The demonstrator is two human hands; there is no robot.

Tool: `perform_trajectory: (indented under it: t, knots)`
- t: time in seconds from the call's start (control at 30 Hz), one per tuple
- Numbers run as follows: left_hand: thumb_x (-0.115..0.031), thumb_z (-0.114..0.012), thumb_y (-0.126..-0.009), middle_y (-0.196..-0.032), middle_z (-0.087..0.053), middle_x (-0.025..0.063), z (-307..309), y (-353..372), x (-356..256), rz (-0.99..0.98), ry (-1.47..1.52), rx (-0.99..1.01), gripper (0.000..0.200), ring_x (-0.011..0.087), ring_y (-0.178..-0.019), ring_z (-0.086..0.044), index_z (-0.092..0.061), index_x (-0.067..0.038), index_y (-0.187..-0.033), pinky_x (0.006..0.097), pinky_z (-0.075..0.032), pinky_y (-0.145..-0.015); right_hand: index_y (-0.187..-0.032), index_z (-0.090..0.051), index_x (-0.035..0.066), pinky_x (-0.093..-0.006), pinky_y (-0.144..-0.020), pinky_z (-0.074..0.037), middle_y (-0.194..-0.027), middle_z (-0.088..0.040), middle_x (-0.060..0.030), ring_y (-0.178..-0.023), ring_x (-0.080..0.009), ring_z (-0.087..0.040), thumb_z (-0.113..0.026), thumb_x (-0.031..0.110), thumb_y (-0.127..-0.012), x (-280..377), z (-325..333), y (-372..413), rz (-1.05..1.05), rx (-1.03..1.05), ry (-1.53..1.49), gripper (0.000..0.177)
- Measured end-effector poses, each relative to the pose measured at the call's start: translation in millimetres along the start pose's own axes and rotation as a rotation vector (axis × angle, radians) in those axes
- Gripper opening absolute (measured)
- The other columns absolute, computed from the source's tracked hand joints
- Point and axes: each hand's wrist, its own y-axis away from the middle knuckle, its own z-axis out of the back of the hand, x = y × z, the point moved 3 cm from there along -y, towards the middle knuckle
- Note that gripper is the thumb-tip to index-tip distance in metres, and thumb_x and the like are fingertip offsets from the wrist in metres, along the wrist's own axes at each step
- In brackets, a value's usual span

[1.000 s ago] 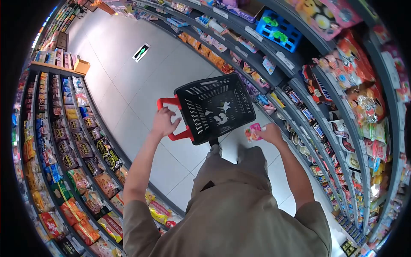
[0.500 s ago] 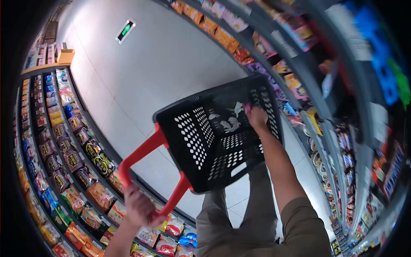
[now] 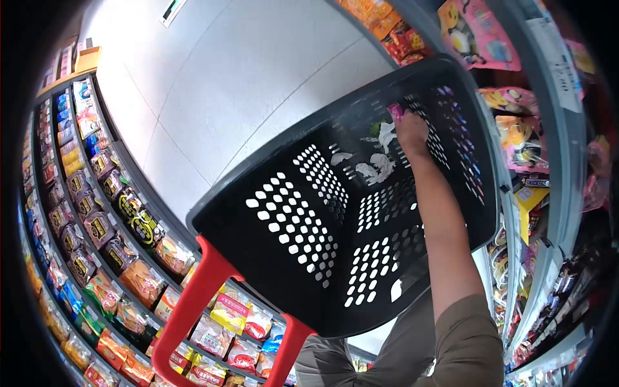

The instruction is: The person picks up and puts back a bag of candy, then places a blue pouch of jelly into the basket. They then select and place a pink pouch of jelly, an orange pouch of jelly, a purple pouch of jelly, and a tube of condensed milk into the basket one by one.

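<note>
A black perforated shopping basket (image 3: 277,238) with a red handle (image 3: 193,300) fills the middle of the view, tilted. Deep inside it, my right hand (image 3: 412,133) has its fingers closed on a small pink package (image 3: 396,111). Crumpled whitish pieces (image 3: 376,169) lie on the basket floor beside that hand, with a bit of green (image 3: 375,129) near them. My left hand does not show in the frame, and the visible part of the handle has no hand on it.
Shelves of packaged snacks (image 3: 138,284) curve along the left. More shelves with pink bags (image 3: 480,35) stand close on the right. Grey tiled floor (image 3: 258,71) lies between them, with a sign (image 3: 173,11) at the top. My legs (image 3: 400,335) are below the basket.
The basket appears larger and nearer. My left hand, earlier on the red handle, has gone out of view. My right hand, with the pink package, is higher in the frame.
</note>
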Motion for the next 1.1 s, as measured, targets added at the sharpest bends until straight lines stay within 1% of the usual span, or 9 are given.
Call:
perform_trajectory:
  t: [0.33, 0.43, 0.53, 0.6, 0.67, 0.77, 0.97, 1.03, 1.1]
  knots:
    - [-0.051, -0.066, -0.08, -0.079, -0.061, 0.003, 13.1, -17.9, -32.9, -0.087, 0.117, -0.027, 0.04, 0.0223, -0.075, -0.056, -0.067, -0.012, -0.083, 0.0465, -0.037, -0.085, -0.134, -0.049, 0.003, -0.0489, -0.088, -0.055, -0.123, -0.059, -0.0259, -0.104, -0.0433, -0.065, -0.068, 0.025, -0.087, 10.9, 121.7, 107.9, 0.033, 0.041, -0.286, 0.055]
    - [-0.056, -0.078, -0.07, -0.065, -0.05, -0.0003, 23.1, -14.1, -43.6, -0.232, 0.049, -0.072, 0.045, 0.0193, -0.073, -0.052, -0.064, -0.013, -0.07, 0.0396, -0.037, -0.079, -0.121, -0.056, 0.0, -0.0513, -0.084, -0.054, -0.115, -0.06, -0.0247, -0.098, -0.0426, -0.065, -0.066, 0.021, -0.086, 10.4, 169.5, 189.2, 0.202, -0.017, -0.477, 0.042]
    - [-0.054, -0.081, -0.068, -0.072, -0.062, 0.0032, 39.5, 5.0, -58.8, -0.407, -0.074, 0.11, 0.045, 0.0242, -0.073, -0.062, -0.07, -0.011, -0.078, 0.0389, -0.045, -0.077, -0.088, -0.07, 0.003, -0.0515, -0.073, -0.055, -0.084, -0.067, -0.0219, -0.082, -0.041, -0.067, -0.059, 0.02, -0.084, -6.0, 242.4, 293.6, 0.089, -0.053, -0.584, 0.02]
    - [-0.022, -0.076, -0.07, -0.074, -0.058, 0.0062, 35.1, 23.7, -59.5, -0.427, 0.082, 0.094, 0.021, 0.0296, -0.073, -0.054, -0.063, -0.006, -0.076, 0.0443, -0.043, -0.07, -0.09, -0.065, 0.006, -0.052, -0.075, -0.051, -0.096, -0.066, -0.0186, -0.091, -0.0397, -0.064, -0.06, 0.026, -0.086, -26.9, 277.3, 362.0, 0.177, 0.035, -0.594, 0.021]
    - [-0.065, -0.071, -0.074, -0.071, -0.068, 0.0081, -15.0, 19.7, -37.0, -0.423, -0.243, 0.413, 0.056, 0.0307, -0.071, -0.069, -0.072, -0.009, -0.08, 0.0438, -0.052, -0.069, -0.089, -0.068, 0.011, -0.0506, -0.073, -0.053, -0.087, -0.069, -0.0156, -0.084, -0.0393, -0.067, -0.06, 0.029, -0.087, -54.3, 312.9, 427.1, 0.188, -0.015, -0.576, 0.02]
    - [-0.075, -0.057, -0.08, -0.072, -0.071, 0.0121, -17.8, 20.3, -62.2, -0.589, -0.389, 0.412, 0.069, 0.0341, -0.071, -0.071, -0.072, -0.008, -0.079, 0.0459, -0.055, -0.063, -0.096, -0.071, 0.016, -0.0483, -0.08, -0.054, -0.099, -0.072, -0.0113, -0.093, -0.0363, -0.068, -0.054, 0.039, -0.091, -99.7, 307.1, 511.1, -0.043, -0.018, -0.586, 0.029]
    - [-0.079, -0.045, -0.087, -0.095, -0.072, 0.0213, -38.6, 42.8, -101.7, -0.381, -0.359, 0.552, 0.08, 0.0394, -0.097, -0.069, -0.071, -0.004, -0.097, 0.0477, -0.054, -0.083, -0.095, -0.074, 0.014, -0.0465, -0.087, -0.054, -0.105, -0.072, -0.0117, -0.101, -0.0341, -0.067, -0.054, 0.036, -0.086, -171.2, 252.3, 692.3, -0.42, 0.036, -0.544, 0.031]
    - [-0.078, -0.045, -0.088, -0.096, -0.072, 0.0217, -57.0, 43.7, -100.7, -0.383, -0.373, 0.533, 0.079, 0.0399, -0.097, -0.069, -0.071, -0.004, -0.097, 0.048, -0.054, -0.084, -0.097, -0.07, 0.012, -0.0455, -0.081, -0.057, -0.101, -0.071, -0.0113, -0.096, -0.0338, -0.068, -0.063, 0.029, -0.08, -180.9, 210.6, 745.2, -0.097, 0.1, -0.116, 0.025]
    - [-0.076, -0.045, -0.089, -0.097, -0.072, 0.0227, -73.1, 44.2, -104.0, -0.387, -0.33, 0.509, 0.079, 0.0418, -0.099, -0.068, -0.072, -0.003, -0.099, 0.0485, -0.053, -0.086, -0.102, -0.069, 0.014, -0.0462, -0.081, -0.058, -0.103, -0.071, -0.0103, -0.097, -0.034, -0.068, -0.067, 0.03, -0.079, -199.8, 133.5, 791.3, -0.191, 0.152, -0.19, 0.028]
